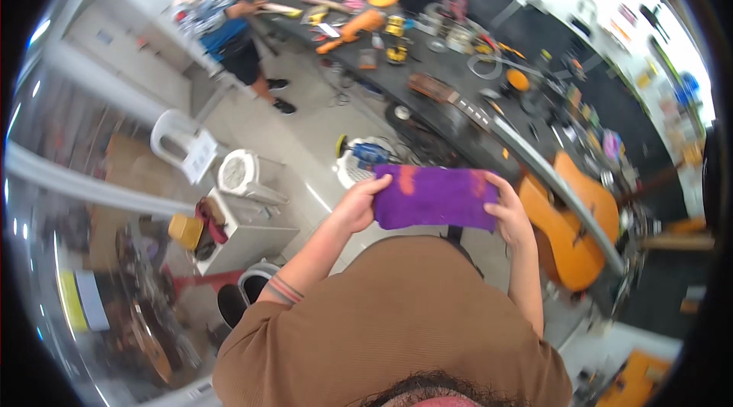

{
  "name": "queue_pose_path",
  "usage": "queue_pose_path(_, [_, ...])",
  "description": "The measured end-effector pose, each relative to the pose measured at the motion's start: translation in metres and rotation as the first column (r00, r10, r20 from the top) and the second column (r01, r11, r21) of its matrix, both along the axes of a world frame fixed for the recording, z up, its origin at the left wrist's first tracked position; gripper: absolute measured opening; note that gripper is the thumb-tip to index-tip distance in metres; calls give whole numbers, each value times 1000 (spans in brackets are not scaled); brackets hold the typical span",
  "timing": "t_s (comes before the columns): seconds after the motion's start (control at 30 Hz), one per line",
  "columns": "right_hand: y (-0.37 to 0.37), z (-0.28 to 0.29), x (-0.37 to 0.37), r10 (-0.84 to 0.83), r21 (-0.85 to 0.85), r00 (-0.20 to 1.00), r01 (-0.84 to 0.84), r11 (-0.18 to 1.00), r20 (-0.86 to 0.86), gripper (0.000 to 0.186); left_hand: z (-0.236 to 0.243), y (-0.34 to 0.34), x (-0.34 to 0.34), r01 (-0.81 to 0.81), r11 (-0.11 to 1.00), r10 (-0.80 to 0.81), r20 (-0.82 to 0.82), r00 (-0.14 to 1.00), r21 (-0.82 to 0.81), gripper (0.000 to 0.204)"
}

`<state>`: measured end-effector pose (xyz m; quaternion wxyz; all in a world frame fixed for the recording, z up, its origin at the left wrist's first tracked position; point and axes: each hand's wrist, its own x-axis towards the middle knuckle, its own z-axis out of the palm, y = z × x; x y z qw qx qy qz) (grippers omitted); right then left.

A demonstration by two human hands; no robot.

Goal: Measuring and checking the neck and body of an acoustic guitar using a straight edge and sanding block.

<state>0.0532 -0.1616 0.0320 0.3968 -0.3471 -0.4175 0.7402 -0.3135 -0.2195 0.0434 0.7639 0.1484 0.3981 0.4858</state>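
A purple cloth (434, 196) with orange patches is stretched flat between my two hands in front of my chest. My left hand (357, 205) grips its left edge, thumb on top. My right hand (509, 212) pinches its right edge. An orange acoustic guitar (578, 222) lies on its back at the near end of the long dark workbench (458, 113), just right of my right hand.
The workbench is crowded with power tools, an orange sander (353, 29) and discs. Another person (221, 21) stands at its far end. White plastic stools (238, 172) and a chair (177, 140) stand to the left. A blue tool (366, 153) lies on the floor ahead.
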Motion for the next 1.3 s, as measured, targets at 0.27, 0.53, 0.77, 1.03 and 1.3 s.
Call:
queue_pose_path(0.27, [107,18,24,124,226,951,-193,955,285,82,-6,67,67,-86,995,73,-207,976,-53,46])
queue_pose_path(0.53, [175,51,43,151,373,894,-322,870,421,81,15,118,116,-165,986,152,-246,957,-32,48])
queue_pose_path(0.77, [178,69,21,112,467,847,-392,793,520,81,26,135,133,-117,993,120,-213,970,25,49])
queue_pose_path(1.03, [151,70,-23,76,514,805,-444,734,588,83,28,135,118,-8,998,20,-211,977,57,48])
queue_pose_path(1.3, [124,66,-58,84,533,815,-449,717,573,86,33,128,113,73,996,-57,-247,967,56,40])
